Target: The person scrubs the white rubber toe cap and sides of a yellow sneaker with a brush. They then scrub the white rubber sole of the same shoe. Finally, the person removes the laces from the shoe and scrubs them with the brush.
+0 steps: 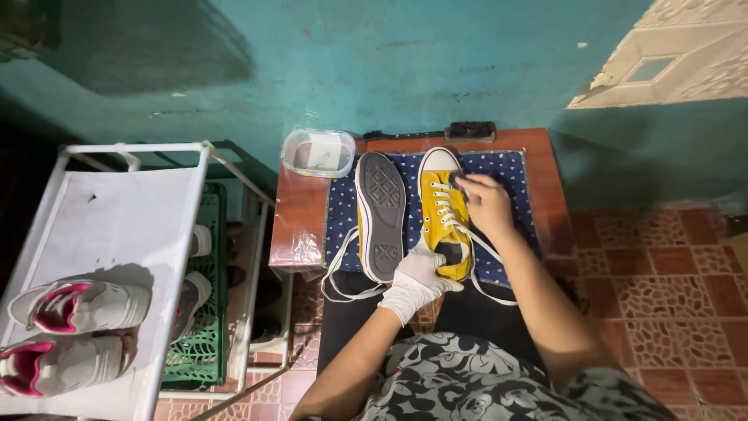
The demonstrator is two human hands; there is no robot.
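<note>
While the upturned sneaker (380,214) lies sole-up at nine o'clock of its mate, the gloved left hand (417,282) clamps the upright yellow sneaker (442,210) at its heel, and the bare right hand (487,204), fingers curled on something dark, presses its toe.

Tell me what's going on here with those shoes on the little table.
A person seated at a small wooden table is working on a yellow sneaker that sits upright on a dotted blue cloth. The left hand, in a white glove, steadies the sneaker's heel, while the bare right hand presses something dark against its toe end. The second sneaker lies sole up beside it. A clear plastic container and a brush sit at the far edge.
</note>
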